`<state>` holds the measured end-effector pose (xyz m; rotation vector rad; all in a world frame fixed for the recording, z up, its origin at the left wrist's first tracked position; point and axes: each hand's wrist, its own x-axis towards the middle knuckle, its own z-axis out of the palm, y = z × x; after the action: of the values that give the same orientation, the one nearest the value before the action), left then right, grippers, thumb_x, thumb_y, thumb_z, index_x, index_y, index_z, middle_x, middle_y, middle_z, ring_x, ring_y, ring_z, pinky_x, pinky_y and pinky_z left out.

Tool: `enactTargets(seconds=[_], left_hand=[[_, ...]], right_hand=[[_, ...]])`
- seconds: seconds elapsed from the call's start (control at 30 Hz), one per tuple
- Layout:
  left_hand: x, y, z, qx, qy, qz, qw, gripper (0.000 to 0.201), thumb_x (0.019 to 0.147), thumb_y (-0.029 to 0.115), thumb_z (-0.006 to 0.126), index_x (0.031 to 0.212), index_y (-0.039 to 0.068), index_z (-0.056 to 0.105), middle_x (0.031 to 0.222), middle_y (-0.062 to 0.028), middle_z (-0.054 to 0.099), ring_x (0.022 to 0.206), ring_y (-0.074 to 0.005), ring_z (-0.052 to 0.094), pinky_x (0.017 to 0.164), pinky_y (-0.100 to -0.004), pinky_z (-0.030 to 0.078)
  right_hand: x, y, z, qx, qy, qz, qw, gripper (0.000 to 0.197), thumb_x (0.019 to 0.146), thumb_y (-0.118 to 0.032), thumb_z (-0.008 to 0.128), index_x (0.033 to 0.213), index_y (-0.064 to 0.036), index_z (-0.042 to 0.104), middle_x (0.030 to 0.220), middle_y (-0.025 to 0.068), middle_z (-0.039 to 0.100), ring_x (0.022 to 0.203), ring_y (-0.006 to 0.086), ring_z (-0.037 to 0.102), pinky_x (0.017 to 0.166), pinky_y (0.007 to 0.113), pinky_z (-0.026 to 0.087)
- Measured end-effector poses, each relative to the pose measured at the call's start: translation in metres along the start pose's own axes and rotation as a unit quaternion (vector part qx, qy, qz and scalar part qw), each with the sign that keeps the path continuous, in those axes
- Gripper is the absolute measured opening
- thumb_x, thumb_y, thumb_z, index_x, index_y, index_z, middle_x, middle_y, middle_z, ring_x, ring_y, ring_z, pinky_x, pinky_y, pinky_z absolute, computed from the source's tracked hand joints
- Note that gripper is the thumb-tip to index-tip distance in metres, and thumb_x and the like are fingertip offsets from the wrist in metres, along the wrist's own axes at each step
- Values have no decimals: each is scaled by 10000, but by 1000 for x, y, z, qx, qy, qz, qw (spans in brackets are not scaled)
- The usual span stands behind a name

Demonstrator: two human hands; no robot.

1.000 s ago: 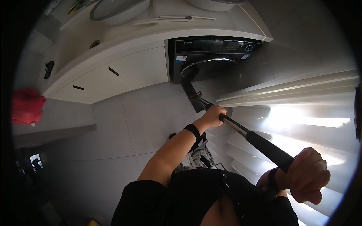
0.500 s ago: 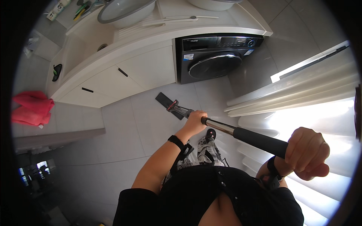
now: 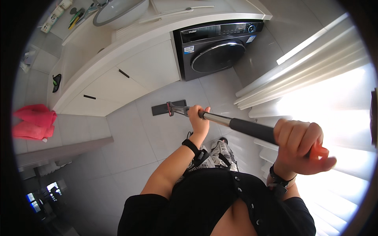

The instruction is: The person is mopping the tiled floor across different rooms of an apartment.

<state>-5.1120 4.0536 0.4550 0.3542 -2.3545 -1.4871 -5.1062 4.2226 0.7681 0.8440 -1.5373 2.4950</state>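
A mop with a silver pole and black foam grip [image 3: 252, 130] slants across the view, held in both hands. My left hand [image 3: 199, 118] is closed around the lower pole, just above the head's bracket. At the upper end of the foam grip, my right hand [image 3: 301, 145] is wrapped round the handle. The flat dark mop head [image 3: 160, 109] lies on the grey tiled floor, in front of the white cabinet. A reddish clip shows on its bracket.
A black front-loading washing machine [image 3: 218, 55] stands beneath the white counter, beside white cabinet doors [image 3: 147, 65]. Pale curtains [image 3: 275, 88] hang at the right. A pink cloth [image 3: 35, 122] hangs at the left, near a low ledge [image 3: 67, 151]. A grey basin [image 3: 118, 13] rests on the counter.
The mop head has slid left and turned so it lies more level across the floor. Both hands have shifted left with the pole, the right one moving farther.
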Motion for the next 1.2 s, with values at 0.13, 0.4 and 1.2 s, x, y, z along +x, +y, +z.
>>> enactTargets(seconds=[0.13, 0.4, 1.2], left_hand=[[-17, -30, 9, 59, -75, 6, 995, 450, 736, 155, 747, 1111, 86, 507, 1037, -141, 467, 984, -303, 437, 861, -418, 367], [-29, -80, 88, 78, -394, -19, 915, 900, 802, 168, 686, 1474, 143, 87, 1324, -271, 281, 1240, -379, 330, 1017, -482, 304], [-297, -98, 326, 100, -818, 175, 539, 760, 732, 109, 709, 1387, 212, 339, 1322, -198, 374, 1330, -469, 205, 1099, -506, 246]], right_hand=[[-23, 13, -25, 102, -203, -39, 973, 682, 835, -713, 437, 578, -82, 471, 487, 47, 474, 372, 189, 472, 389, 275, 340], [-108, 24, -120, 81, -250, -52, 964, 571, 825, -557, 538, 543, -97, 353, 483, 9, 334, 351, 197, 395, 378, 292, 254], [-416, -30, -179, -240, 129, -40, 961, 473, 889, -344, 506, 517, -57, 450, 474, 36, 461, 386, 159, 480, 443, 254, 370]])
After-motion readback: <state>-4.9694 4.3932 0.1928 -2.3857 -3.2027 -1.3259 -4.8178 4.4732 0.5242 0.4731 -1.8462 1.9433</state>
